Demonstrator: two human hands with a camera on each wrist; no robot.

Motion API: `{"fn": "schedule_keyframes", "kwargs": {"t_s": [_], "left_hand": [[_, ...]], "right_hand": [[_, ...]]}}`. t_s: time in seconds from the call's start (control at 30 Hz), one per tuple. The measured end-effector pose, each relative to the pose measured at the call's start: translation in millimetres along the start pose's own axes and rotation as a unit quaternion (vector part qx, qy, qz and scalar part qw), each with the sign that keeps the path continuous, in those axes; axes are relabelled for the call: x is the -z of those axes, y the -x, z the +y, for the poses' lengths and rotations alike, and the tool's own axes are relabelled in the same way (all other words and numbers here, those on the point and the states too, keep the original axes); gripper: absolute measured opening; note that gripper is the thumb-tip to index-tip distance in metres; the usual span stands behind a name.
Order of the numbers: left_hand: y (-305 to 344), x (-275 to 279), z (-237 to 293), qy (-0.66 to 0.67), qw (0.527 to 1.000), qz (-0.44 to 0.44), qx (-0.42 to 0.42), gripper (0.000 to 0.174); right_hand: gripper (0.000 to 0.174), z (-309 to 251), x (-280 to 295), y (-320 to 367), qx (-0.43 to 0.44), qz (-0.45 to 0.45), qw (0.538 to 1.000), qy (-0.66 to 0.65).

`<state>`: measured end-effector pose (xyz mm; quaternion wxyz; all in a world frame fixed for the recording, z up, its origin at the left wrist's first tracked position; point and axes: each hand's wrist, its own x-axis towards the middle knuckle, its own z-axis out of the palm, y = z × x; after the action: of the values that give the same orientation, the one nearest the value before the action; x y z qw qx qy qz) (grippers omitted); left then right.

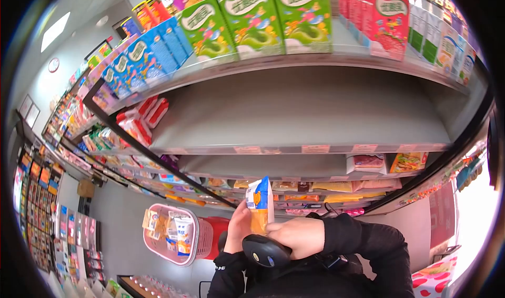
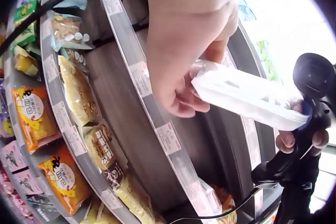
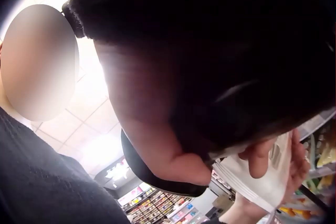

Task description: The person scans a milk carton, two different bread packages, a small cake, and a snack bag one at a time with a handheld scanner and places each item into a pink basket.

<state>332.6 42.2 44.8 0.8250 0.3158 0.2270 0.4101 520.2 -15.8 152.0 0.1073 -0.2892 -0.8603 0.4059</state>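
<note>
In the head view, a packet (image 1: 259, 203) with blue, white and orange print stands upright between the two hands, in front of the shelves. My left hand (image 1: 239, 228) grips it along its left side. At its lower end, my right hand (image 1: 300, 235) pinches the packet. The left wrist view shows the packet's plain white side (image 2: 247, 95), with the left hand (image 2: 184, 50) holding one end and the right fingers (image 2: 286, 141) at the other crimped end. A black wrist camera (image 1: 266, 250) partly covers the right hand.
A pink basket (image 1: 192, 235) holding several packets stands on the floor at left. Ahead rises a shelf unit, with green drink cartons (image 1: 252, 21) on top and a grey shelf board (image 1: 310, 108) below. Yellow bags (image 2: 79, 90) line a lower shelf.
</note>
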Motion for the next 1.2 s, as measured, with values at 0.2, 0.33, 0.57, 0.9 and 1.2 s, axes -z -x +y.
{"fn": "schedule_keyframes", "kwargs": {"t_s": [0.2, 0.33, 0.57, 0.9, 1.2], "left_hand": [[21, -11, -5, 0.038, 0.98, 0.17, 0.094, 0.05], [18, -13, -11, -0.048, 0.988, -0.126, -0.075, 0.052], [34, -32, 9, 0.099, 0.991, 0.019, -0.086, 0.058], [12, -2, 26, 0.166, 0.971, -0.169, -0.023, 0.064], [5, 10, 51, 0.109, 0.979, -0.153, -0.076, 0.068]], "right_hand": [[0.04, 1, -15, -44, 0.075, -0.047, 0.996, -0.026], [0.045, 14, -21, -52, 0.167, -0.017, 0.972, -0.163], [0.075, 57, -2, 18, 0.041, 0.088, 0.952, -0.291], [0.064, 77, -26, 54, 0.122, 0.222, 0.925, -0.283], [0.044, 55, -36, 10, 0.158, 0.089, 0.95, -0.253]]}}
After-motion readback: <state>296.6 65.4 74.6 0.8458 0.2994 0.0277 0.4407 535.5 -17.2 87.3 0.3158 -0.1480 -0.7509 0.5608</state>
